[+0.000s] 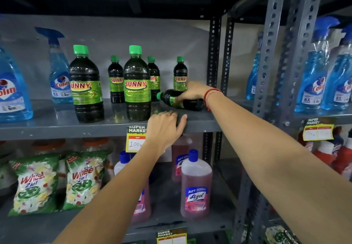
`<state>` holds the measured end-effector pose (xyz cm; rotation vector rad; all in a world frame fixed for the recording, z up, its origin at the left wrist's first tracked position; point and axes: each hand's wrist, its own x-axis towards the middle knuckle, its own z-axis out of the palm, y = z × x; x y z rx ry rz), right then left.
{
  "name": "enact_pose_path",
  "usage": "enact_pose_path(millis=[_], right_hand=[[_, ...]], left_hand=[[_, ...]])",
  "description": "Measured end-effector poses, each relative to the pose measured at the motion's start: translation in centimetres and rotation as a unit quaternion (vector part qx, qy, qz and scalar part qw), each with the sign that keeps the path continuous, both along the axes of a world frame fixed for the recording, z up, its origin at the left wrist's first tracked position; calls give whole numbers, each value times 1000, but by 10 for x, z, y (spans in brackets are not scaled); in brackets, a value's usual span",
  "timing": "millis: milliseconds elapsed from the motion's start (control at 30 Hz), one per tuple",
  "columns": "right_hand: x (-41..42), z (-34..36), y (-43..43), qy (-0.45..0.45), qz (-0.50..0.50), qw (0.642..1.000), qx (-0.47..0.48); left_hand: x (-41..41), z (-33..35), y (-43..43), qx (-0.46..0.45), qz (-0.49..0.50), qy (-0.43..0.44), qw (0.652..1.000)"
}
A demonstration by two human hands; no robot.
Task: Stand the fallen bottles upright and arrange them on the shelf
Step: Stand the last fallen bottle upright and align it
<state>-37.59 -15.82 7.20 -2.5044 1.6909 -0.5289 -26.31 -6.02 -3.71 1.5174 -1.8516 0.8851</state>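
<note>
1. Two bare forearms are extending from the near edge toward the grey metal shelf point(57, 127); the right one is wearing a red thread band point(208, 96) at the wrist.
2. The left hand point(164, 129) is resting palm-down on the near lip of the shelf, fingers loosely spread and holding nothing, partly covering a yellow "Super Market" price tag point(135, 139).
3. The right hand point(192, 91) is closing over the middle of the fallen dark plastic bottle with green cap point(182, 100). This bottle is lying on its side toward the right end of the shelf, cap pointing left, just beside the perforated grey upright post point(214, 53).
4. Five matching dark bottles are standing upright to its left: two large ones point(86, 83) point(137, 83) near the front and three small ones point(116, 80) point(154, 78) point(180, 74) farther back.
5. Blue spray bottles of glass cleaner point(59, 72) are standing at the far left of the same shelf.
6. On the lower shelf, green detergent pouches point(36, 182) are sitting at left and a pink floor-cleaner bottle with blue cap point(196, 184) is standing at right.
</note>
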Motion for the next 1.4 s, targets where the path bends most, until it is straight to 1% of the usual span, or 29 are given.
enact_pose_path(millis=[67,167,233,333,400,467,533,600,667,733,767,867,933,967,1033,1133,1200,1333,1400], right_hand=[[1,-3,-1,22,-7,1000,4],[4,-7,-1,41,-36,998,-15],[8,-11,-2,26,-45,998,-19],[9,-16,1,-30,-63,997,-40],[6,-18,1,-88,-68,992,-64],[3,-21,3,-180,-63,979,-73],[0,-25,4,-302,-61,950,-55],[1,-30,5,-412,-57,908,-39],[1,-35,6,-485,-55,872,-34],[0,-37,4,-518,-49,853,-44],[-1,-38,3,-517,-44,853,-53],[-4,-40,1,-473,-25,877,-79],[-7,-41,0,-460,-14,885,-78],[-9,-41,1,-458,-7,886,-70],[-12,-42,1,-457,8,889,-24],[-16,-46,-6,-474,27,879,43],[-19,-49,-6,-455,29,888,52],[-17,-49,0,-401,3,916,6],[-12,-50,-4,-403,22,914,38]], left_hand=[[0,-2,0,-25,7,-7,1000],[-1,-2,0,-51,8,-5,999],[-1,-3,0,-63,10,-4,998],[0,-4,-2,-64,8,-2,998],[0,-5,-3,-58,10,1,998],[0,-6,-4,-55,11,1,998],[0,-6,-5,-58,13,1,998],[0,-7,-5,-63,12,2,998],[0,-7,-7,-62,6,6,998],[1,-8,-8,-60,1,9,998],[1,-8,-9,-60,0,10,998],[2,-8,-10,-63,-4,10,998],[2,-9,-10,-68,-6,10,998],[2,-9,-10,-69,-6,10,998],[2,-9,-9,-69,-5,10,998],[2,-8,-9,-68,-5,8,998],[1,-8,-9,-65,-4,6,998],[1,-8,-8,-56,-1,5,998],[1,-8,-8,-54,-1,6,999]])
